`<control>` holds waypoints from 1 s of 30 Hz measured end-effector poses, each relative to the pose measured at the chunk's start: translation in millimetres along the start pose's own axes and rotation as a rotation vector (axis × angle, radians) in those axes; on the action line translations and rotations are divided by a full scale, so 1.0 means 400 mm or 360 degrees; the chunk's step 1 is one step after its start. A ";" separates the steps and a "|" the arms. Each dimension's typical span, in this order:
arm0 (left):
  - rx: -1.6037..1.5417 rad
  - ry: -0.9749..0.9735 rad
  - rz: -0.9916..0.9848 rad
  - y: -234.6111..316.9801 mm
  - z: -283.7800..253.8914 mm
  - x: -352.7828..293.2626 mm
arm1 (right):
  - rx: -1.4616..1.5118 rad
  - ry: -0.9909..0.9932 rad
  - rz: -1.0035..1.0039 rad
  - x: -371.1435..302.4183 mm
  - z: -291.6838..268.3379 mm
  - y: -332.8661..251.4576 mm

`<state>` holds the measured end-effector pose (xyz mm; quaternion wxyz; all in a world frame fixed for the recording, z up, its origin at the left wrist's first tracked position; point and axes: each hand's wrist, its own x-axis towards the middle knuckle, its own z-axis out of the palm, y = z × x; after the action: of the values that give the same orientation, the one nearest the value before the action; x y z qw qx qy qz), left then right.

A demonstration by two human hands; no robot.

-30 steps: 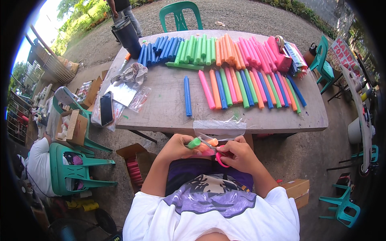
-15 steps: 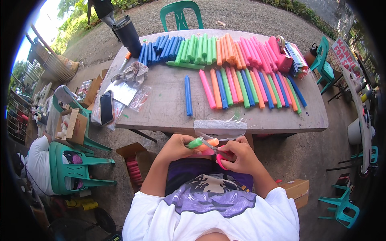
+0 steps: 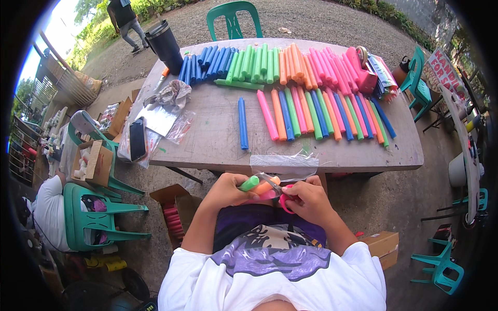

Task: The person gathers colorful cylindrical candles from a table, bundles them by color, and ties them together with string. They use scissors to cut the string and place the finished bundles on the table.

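Note:
My left hand [image 3: 228, 191] is closed around a small bunch of candles over my lap: a green candle [image 3: 249, 183], an orange candle [image 3: 265, 186] and a pink candle [image 3: 268, 195]. In my right hand [image 3: 312, 200] is a pair of scissors [image 3: 285, 202] with pinkish-red handles; its blades lie against the orange candle's end. A clear plastic sheet [image 3: 284, 165] hangs at the table's near edge, just beyond my hands. One blue candle [image 3: 243, 124] lies alone on the table, left of a row of mixed-colour candles [image 3: 327, 115].
Across the back of the table [image 3: 218, 140] are candles [image 3: 254, 62] piled by colour, a pink tape dispenser [image 3: 361, 72] and a dark tumbler [image 3: 165, 46]. At left lies a phone [image 3: 137, 139]. A box of candles [image 3: 174, 215] stands below; a person [image 3: 126, 22] walks beyond.
The scissors and my right hand have shifted slightly against the candle bunch, whose ends tilt a little differently. The person beyond the table has moved left, farther off.

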<state>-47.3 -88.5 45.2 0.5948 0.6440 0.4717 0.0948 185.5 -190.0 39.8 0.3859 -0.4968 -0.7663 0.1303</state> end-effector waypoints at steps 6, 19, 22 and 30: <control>0.0141 0.0031 0.0057 -0.040 -0.015 -0.010 | -0.0144 0.0525 0.0595 -0.003 -0.054 0.053; 0.0638 0.0003 0.0482 -0.088 0.013 -0.050 | -0.0790 0.0286 0.0189 0.053 -0.115 0.064; 0.0164 -0.0074 0.0388 -0.086 -0.004 -0.068 | 0.0020 0.0078 0.0040 0.047 -0.047 0.003; -0.0794 -0.0238 0.0545 -0.100 0.024 -0.065 | 0.0776 -0.0028 0.0093 0.063 0.057 -0.045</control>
<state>-74.4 -119.9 19.7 0.7429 0.5535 0.2734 0.2589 152.1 -172.4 46.7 0.4838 -0.4097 -0.7009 0.3268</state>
